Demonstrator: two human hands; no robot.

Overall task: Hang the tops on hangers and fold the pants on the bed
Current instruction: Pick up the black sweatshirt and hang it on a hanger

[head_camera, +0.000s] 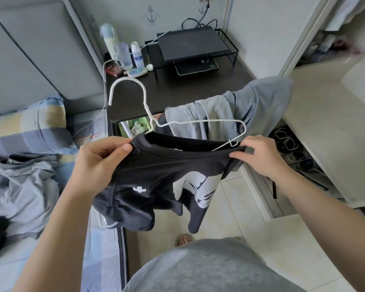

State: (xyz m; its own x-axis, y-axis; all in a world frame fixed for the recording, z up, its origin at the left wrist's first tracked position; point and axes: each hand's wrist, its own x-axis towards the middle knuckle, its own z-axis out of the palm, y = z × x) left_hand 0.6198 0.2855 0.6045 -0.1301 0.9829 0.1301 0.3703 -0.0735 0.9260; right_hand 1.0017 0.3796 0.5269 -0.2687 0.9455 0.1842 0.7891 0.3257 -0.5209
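The left hand (101, 163) pinches the ribbed collar of the black top (156, 171) between thumb and fingers. The right hand (261, 157) pinches the same collar at its far side, so the neck is stretched open between the two hands. The top hangs in the air in front of the person, over the floor just beside the bed (9, 270), its printed body drooping in loose folds.

A white wire hanger (144, 95) stands in the neck opening. One arm dips inside near the left hand, while the other looks to lie outside by the right hand.

The cloth looks soft, light and limp, so it should give at the neck. The collar rib and shoulder seams are the places to hold it. The hanger is thin and likely springy, so its end may snag.

Behind hangs a grey garment (251, 106). More clothes (23, 186) lie crumpled on the bed, and bottles (122, 53) stand on the dark counter (177, 91).
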